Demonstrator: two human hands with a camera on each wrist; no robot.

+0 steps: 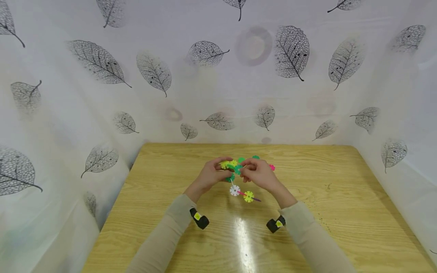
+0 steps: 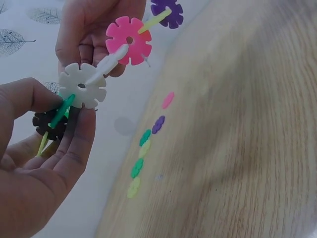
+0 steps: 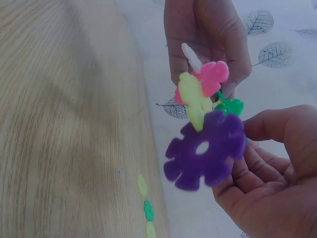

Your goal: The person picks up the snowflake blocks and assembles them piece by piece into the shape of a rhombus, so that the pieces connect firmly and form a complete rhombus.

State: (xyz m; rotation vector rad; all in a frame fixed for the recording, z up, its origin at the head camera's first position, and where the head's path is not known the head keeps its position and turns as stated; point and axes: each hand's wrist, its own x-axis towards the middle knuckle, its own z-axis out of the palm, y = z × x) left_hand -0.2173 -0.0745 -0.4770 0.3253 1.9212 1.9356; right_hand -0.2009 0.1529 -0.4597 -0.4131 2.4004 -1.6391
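Both hands are raised over the table with a chain of slotted plastic snowflake discs between them. My left hand (image 1: 212, 175) pinches a green disc (image 2: 62, 111) of the chain between thumb and fingers, beside a white disc (image 2: 72, 88). My right hand (image 1: 261, 173) faces it, its fingertips pinching a green disc (image 1: 238, 170). From the hands the chain hangs toward me, through a white disc (image 1: 235, 190) and a pink one to a yellow disc (image 1: 249, 196) and, at its end, a purple disc (image 3: 190, 166). A dark disc (image 2: 45, 123) lies partly behind the left fingers.
Loose discs lie in a row on the wooden table (image 1: 341, 212) beyond the hands, among them a pink disc (image 2: 168, 100), a purple disc (image 2: 158, 125) and a yellow disc (image 2: 133, 188). A leaf-patterned curtain (image 1: 218, 91) surrounds the table's back and sides.
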